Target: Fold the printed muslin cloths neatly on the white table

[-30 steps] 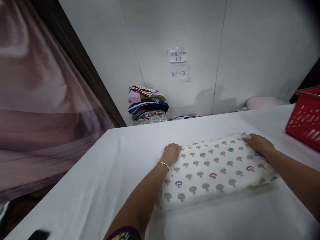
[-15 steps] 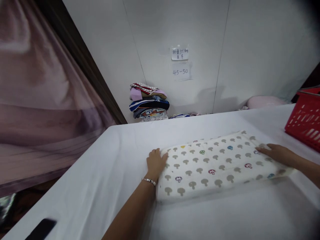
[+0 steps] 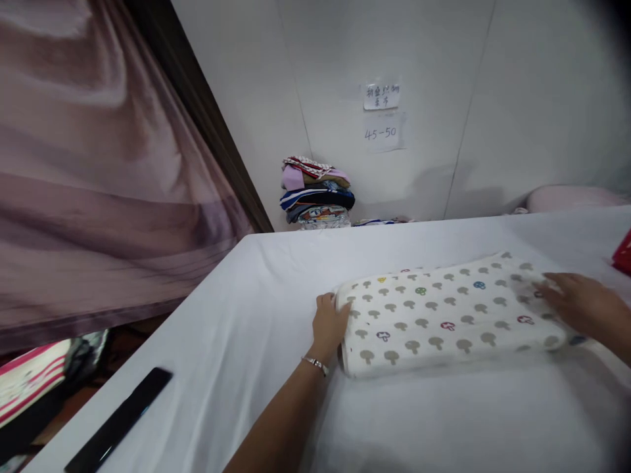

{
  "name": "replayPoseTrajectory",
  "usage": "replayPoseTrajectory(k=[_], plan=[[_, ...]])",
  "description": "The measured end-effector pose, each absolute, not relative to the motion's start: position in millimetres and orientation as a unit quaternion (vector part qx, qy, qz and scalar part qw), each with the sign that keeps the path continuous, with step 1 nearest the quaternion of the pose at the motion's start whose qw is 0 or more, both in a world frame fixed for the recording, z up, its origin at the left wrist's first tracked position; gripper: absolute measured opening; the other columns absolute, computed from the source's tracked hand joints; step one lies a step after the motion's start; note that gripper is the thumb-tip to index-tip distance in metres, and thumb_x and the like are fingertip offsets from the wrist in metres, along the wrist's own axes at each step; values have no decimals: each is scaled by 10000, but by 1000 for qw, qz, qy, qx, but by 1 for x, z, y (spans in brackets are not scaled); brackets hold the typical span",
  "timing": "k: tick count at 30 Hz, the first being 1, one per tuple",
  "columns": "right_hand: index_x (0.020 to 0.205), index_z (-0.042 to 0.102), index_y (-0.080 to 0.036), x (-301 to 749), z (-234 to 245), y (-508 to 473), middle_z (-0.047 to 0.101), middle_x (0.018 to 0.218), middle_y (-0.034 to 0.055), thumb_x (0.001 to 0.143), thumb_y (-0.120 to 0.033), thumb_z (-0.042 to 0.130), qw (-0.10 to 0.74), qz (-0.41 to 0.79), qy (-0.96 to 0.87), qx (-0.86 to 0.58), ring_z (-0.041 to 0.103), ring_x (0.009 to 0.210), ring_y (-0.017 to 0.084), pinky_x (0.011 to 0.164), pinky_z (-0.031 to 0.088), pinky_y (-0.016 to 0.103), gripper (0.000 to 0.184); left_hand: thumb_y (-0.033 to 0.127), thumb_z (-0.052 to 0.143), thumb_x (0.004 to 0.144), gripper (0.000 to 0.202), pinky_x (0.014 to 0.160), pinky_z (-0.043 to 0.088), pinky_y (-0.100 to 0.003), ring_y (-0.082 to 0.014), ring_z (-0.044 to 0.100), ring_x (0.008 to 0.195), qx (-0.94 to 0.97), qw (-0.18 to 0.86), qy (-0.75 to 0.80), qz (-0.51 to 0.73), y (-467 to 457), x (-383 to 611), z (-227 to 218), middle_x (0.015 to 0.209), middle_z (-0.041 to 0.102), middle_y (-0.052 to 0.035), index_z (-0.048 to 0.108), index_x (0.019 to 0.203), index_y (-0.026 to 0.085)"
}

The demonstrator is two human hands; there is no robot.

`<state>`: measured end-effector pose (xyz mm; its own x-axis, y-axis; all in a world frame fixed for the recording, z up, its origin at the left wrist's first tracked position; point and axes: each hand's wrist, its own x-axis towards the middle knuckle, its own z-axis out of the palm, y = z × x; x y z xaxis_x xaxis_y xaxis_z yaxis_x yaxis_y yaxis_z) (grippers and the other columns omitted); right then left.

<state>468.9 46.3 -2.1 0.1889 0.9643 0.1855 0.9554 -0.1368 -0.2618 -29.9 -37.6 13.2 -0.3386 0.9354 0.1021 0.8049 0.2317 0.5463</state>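
Note:
A white cloth [image 3: 434, 322] printed with grey and coloured mushrooms lies folded into a long flat bundle on the table. At its left end, my left hand [image 3: 329, 328] grips the edge, thumb on top and fingers along the side. A bracelet circles that wrist. My right hand [image 3: 584, 305] rests on the right end of the bundle, its fingers stretched across the top and somewhat blurred. The underside of the cloth and part of its right end are hidden.
A white covering drapes the table [image 3: 276, 295]. A black phone-like object [image 3: 118, 420] lies front left. Folded fabrics [image 3: 318, 194] are stacked behind the table, by the wall. A red basket [image 3: 624, 253] shows at the right edge, and a pink curtain [image 3: 98, 197] hangs left.
The view has swung left, so the scene sits further right and less of the basket shows. My right hand has flattened out on the cloth's right end; my left stays at the left end.

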Motion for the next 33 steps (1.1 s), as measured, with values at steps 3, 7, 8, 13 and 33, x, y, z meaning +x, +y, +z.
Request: replayPoseTrajectory(k=[3,7,8,13,33], plan=[[1077,590,-239,414,-7,7,595,1177,120,820,-514,341,202,28,-756,-623,508,1123,296,983,386,413,451,484,496,810,348,746,442,-288,-192,591,885,525,183,789,262,-63,-29,15,1020,601,-65,466,1022,209],[1186,549,-338,332,-17,-51,542,1278,14,851,-483,413,212,73,-857,-465,461,1197,279,988,390,466,390,534,494,796,334,683,437,-270,-170,601,782,526,255,774,244,-91,-26,19,853,644,-12,490,925,226],[1195,551,-327,316,-17,-62,543,1279,25,845,-473,443,218,66,-877,-423,465,1194,287,979,394,481,395,536,499,792,338,673,436,-266,-167,602,781,526,262,771,245,-96,-25,20,854,648,-8,493,928,227],[1302,467,-288,256,-8,-87,508,1318,76,855,-387,493,225,36,-918,-324,462,1203,272,999,357,492,459,531,485,798,313,630,421,-264,-171,599,764,542,269,764,225,-115,-19,23,832,657,-7,514,821,220],[1247,512,-216,189,-21,-113,543,1278,94,878,-287,452,241,-27,-912,-330,468,1195,235,995,331,470,381,515,491,803,374,718,429,-268,-199,605,884,522,246,763,291,-91,-32,17,963,665,-62,552,986,194]])
